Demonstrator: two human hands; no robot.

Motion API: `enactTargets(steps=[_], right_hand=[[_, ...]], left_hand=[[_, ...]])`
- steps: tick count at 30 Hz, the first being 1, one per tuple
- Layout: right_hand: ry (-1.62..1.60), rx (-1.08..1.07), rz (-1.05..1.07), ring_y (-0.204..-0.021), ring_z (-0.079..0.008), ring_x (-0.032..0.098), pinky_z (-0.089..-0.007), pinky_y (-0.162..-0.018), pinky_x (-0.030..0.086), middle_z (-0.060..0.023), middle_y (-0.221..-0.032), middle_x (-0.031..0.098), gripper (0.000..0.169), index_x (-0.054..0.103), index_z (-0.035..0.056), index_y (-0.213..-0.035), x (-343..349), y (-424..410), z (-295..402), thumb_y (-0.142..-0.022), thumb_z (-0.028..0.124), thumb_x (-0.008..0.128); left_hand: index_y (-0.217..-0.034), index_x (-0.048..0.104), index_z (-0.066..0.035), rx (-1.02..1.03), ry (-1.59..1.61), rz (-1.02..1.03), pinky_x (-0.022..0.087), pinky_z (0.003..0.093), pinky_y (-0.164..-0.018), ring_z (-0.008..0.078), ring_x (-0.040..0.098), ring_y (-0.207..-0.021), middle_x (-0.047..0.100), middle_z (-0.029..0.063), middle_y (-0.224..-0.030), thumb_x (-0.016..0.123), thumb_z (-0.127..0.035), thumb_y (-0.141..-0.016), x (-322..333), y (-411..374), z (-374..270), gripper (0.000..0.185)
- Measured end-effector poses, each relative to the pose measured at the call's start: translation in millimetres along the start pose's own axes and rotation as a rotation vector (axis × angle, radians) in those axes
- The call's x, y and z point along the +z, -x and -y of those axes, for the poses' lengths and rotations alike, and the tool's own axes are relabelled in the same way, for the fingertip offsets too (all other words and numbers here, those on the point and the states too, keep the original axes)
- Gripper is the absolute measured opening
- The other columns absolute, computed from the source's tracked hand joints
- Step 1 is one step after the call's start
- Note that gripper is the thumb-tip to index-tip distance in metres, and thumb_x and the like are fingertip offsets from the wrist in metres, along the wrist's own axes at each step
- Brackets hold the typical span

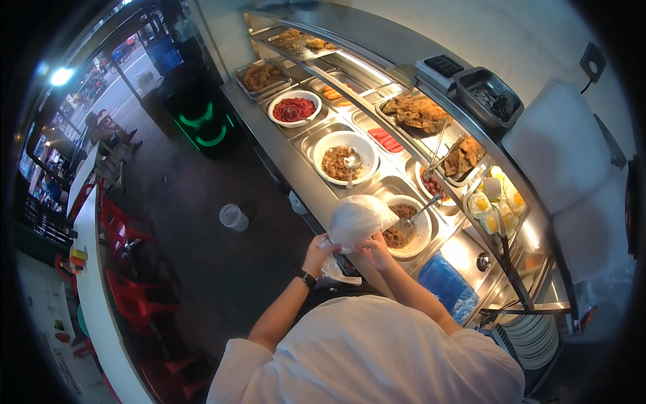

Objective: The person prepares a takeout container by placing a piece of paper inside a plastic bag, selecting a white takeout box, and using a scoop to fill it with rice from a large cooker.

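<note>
A puffed-out, translucent white plastic bag [357,221] is held over the counter's near edge. My left hand [319,252] grips its gathered side, and a loose flap of plastic hangs below. On the other side, my right hand [377,252] pinches the bag's lower edge. What the bag contains, if anything, cannot be made out. Just beyond my right hand, a white bowl [423,241] of brown minced food has a metal spoon [424,209] in it. Blue plastic packaging [444,285] lies on the counter to the right of my right forearm.
Beyond stand a bowl of brown food [337,160], a bowl of red food [292,109] and a tray of fried eggs [489,212]. A metal-framed display shelf [363,103] overhangs the counter. Stacked plates [530,336] sit at right; a plastic bucket [233,217] and red chairs [136,298] at left.
</note>
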State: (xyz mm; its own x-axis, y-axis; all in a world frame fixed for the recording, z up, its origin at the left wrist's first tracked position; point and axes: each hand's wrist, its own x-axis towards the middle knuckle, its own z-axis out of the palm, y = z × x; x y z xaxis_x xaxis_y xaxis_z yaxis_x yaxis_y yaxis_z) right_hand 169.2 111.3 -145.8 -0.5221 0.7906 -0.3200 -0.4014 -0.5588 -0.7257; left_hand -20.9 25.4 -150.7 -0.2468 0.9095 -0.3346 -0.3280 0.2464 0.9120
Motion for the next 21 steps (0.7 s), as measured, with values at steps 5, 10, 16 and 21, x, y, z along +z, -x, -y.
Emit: enactTargets(steps=[5,10,16,21], right_hand=[[0.321,0.079,-0.23,-0.08,-0.021,0.058,-0.0337,-0.062,0.051,-0.0125,-0.104,0.055,0.061,0.04,0.0113,-0.129,-15,0,2,-0.072,-0.008,0.056],[0.68,-0.339,-0.138,-0.081,-0.0185,0.058,-0.0304,-0.068,0.049,-0.0078,-0.101,0.054,0.047,0.051,0.0059,-0.118,23,52,21,-0.074,0.007,0.071],[1.116,-0.673,0.298,-0.074,-0.02,0.057,-0.0293,-0.072,0.048,-0.0077,-0.087,0.056,0.047,0.061,0.0029,-0.116,117,100,84,-0.076,0.019,0.079],[1.106,-0.623,0.28,-0.079,-0.0183,0.057,-0.0294,-0.073,0.047,-0.006,-0.085,0.056,0.034,0.067,0.0045,-0.109,123,109,112,-0.076,0.007,0.076]], left_hand=[[-0.108,0.057,0.002,0.024,-0.542,-0.112,0.051,0.0295,-0.072,0.0152,0.063,-0.084,0.065,0.0111,-0.095,0.073,-0.004,-0.07,-7,5,2,0.041],[-0.087,0.062,0.001,0.254,-0.503,0.02,0.049,0.0301,-0.063,0.016,0.065,-0.07,0.066,0.0146,-0.076,0.075,-0.029,-0.081,11,46,-61,0.034],[-0.083,0.062,0.001,0.44,-0.183,0.295,0.05,0.0253,-0.07,0.0141,0.065,-0.075,0.07,0.0097,-0.08,0.059,-0.015,-0.093,40,88,-138,0.02],[-0.087,0.066,0.002,0.387,-0.011,0.35,0.05,0.0287,-0.08,0.015,0.066,-0.083,0.071,0.0115,-0.086,0.066,-0.034,-0.09,32,91,-163,0.035]])
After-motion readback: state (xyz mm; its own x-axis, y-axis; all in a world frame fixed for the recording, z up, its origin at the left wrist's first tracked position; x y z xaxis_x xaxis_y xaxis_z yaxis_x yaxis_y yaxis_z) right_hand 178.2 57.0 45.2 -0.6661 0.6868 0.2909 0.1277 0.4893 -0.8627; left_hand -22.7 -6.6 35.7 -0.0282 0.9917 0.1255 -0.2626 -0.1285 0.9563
